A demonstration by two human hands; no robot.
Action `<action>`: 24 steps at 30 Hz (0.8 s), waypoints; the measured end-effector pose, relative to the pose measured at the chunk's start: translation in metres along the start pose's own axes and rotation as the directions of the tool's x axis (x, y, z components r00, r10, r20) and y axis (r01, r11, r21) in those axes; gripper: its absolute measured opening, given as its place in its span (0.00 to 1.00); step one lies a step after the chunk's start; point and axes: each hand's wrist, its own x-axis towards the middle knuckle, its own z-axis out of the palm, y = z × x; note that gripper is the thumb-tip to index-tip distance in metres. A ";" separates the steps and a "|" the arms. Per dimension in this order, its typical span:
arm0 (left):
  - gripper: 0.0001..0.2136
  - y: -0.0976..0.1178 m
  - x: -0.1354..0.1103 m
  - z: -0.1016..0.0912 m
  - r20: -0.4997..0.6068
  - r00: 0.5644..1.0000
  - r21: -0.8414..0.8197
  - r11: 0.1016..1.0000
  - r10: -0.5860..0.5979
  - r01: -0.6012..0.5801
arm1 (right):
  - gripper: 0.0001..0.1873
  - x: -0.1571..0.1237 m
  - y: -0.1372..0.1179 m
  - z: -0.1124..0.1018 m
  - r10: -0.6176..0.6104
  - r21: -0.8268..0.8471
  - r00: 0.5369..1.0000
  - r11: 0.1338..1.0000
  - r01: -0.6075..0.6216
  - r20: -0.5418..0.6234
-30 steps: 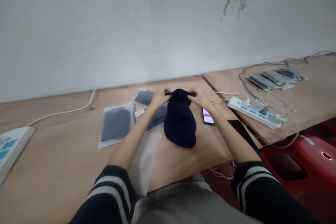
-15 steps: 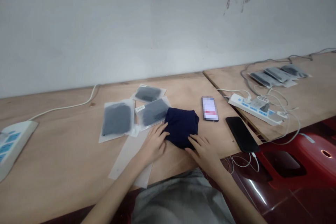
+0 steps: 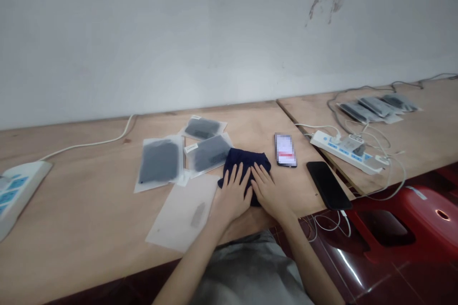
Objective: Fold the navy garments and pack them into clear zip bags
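A folded navy cloth (image 3: 246, 158) lies on the wooden table (image 3: 89, 209) near its front edge. My left hand (image 3: 234, 193) lies flat on the cloth's left half, fingers stretched out. Beside it, my right hand (image 3: 266, 191) presses flat on the right half, fingers also spread. The two hands almost touch. An empty clear plastic bag (image 3: 184, 212) lies just left of my left hand.
Three bagged dark cloths (image 3: 160, 162) (image 3: 209, 152) (image 3: 202, 127) lie behind. A lit phone (image 3: 285, 149) and a dark phone (image 3: 328, 185) sit to the right. Power strips (image 3: 345, 151) (image 3: 16, 190) with cables, more bagged items (image 3: 375, 106), and a red stool (image 3: 418, 219) are nearby.
The cloth, held up by its top edge a second ago, now lies folded on the table. Both hands have moved from its sides onto its top, pressing flat.
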 end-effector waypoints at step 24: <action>0.27 -0.020 -0.017 -0.053 0.036 0.998 -0.210 0.976 -0.053 0.059 | 0.21 0.004 0.039 -0.047 0.499 0.334 0.834 0.764 -0.552 0.237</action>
